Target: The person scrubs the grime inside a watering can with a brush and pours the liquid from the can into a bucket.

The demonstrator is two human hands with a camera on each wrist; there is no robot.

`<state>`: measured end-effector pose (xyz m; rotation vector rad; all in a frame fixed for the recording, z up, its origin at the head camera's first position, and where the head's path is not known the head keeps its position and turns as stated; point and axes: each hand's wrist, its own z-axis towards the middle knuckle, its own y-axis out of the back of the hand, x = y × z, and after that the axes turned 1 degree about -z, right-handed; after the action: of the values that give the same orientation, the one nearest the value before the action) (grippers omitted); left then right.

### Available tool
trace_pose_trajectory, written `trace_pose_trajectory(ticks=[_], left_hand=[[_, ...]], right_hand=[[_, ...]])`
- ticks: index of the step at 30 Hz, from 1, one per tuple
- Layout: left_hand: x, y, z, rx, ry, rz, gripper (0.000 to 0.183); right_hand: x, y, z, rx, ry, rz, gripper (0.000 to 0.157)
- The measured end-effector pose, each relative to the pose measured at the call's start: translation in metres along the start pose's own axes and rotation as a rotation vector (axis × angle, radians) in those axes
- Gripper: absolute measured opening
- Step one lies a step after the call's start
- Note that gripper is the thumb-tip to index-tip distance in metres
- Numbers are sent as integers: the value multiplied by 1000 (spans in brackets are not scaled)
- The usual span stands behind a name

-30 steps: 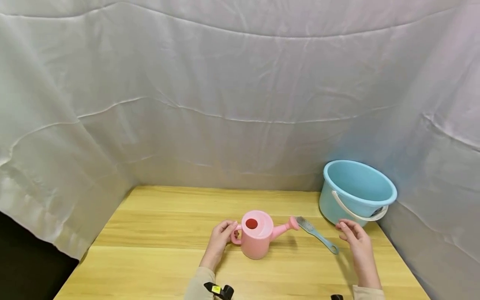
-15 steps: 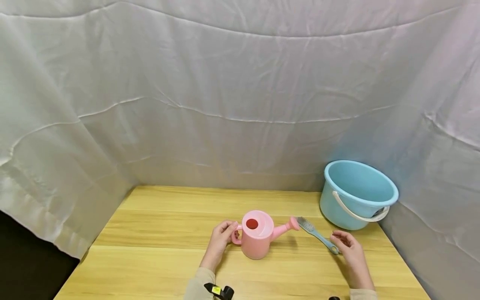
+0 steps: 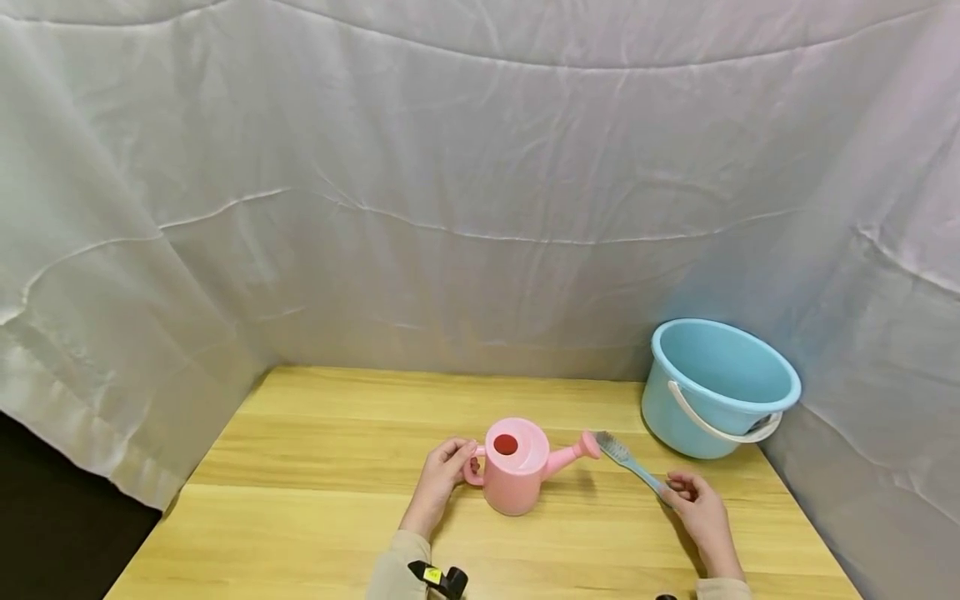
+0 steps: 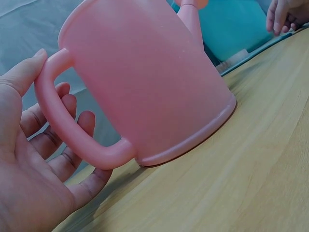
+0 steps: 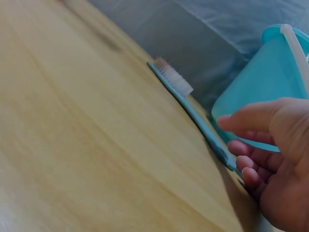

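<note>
A pink watering can (image 3: 512, 490) stands upright on the table, its spout toward the right. My left hand (image 3: 437, 487) holds its loop handle (image 4: 72, 133), with the thumb on the upper part and the fingers behind the loop. Right of the spout lies a blue brush (image 3: 636, 469) with pale bristles (image 5: 174, 79), its handle slanting toward me. At the end of that handle, my right hand (image 3: 701, 512) hovers with a gap between thumb and loosely bent fingers. In the right wrist view nothing sits between those fingers, and the brush lies on the wood.
A light blue bucket (image 3: 678, 421) with a white handle (image 3: 705, 427) stands at the back right corner, just behind the brush. Grey cloth (image 3: 465, 283) hangs around the back and sides of the wooden table (image 3: 337, 450).
My right hand has come down and toward me, from in front of the bucket to the brush handle's end. The left hand, the watering can and the brush keep their places.
</note>
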<state>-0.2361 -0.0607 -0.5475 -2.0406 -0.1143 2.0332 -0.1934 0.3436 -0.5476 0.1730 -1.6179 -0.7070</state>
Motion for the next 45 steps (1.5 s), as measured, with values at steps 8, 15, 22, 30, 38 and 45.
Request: trace_pose_trajectory(ticks=[8,15,22,30,38,45], left_hand=[[-1,0,0,3,-12,-20,20],[1,0,1,16,-14,-28,23],[0,0,1,18,-17,-5,24],[-1,0,-1,17,-18,-2,27],[-1,0,0,17,-24,6,26],[0,1,0,20,-15,11,28]], right_hand=[[2,4,0,87,32,-97,43],[1,4,1,105,50,-157,42],[-2,3,1,97,79,-169,40],[-4,2,1,84,165,-223,35],[-6,2,3,88,215,-259,34],[-3,4,3,138,147,-255,35]])
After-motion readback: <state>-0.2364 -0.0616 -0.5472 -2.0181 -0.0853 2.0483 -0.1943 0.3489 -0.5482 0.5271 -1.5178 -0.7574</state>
